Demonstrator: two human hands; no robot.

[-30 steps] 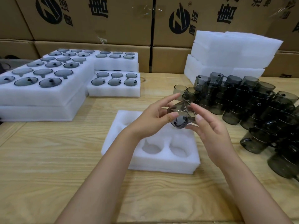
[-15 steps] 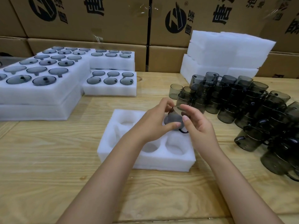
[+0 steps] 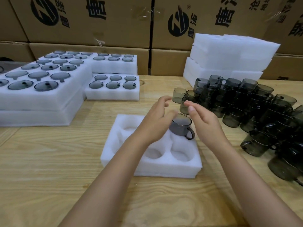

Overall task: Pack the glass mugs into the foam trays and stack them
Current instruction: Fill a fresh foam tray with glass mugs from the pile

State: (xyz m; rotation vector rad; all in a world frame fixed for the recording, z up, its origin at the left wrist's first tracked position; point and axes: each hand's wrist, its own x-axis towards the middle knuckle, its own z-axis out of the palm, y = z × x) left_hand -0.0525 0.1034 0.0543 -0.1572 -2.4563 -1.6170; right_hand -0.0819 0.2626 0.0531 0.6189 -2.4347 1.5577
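A smoky grey glass mug [image 3: 181,126] sits tilted in the far right pocket of a white foam tray [image 3: 150,167] at the table's middle, its handle pointing right. My left hand [image 3: 155,122] hovers just left of the mug with fingers spread, its thumb near the rim. Just right of the mug, my right hand [image 3: 205,123] is open with nothing in it. The tray's near pockets show bare foam. Several loose mugs [image 3: 249,110] crowd the table to the right.
Filled foam trays [image 3: 41,95] are stacked at the left, and a smaller filled tray [image 3: 113,94] stands behind the working tray. Blank foam blocks [image 3: 229,58] are piled at the back right. Cardboard boxes [image 3: 91,22] wall off the rear.
Both hands lowered the mug from mid-air into the tray's far right pocket and let go. The fingers have spread apart beside it.
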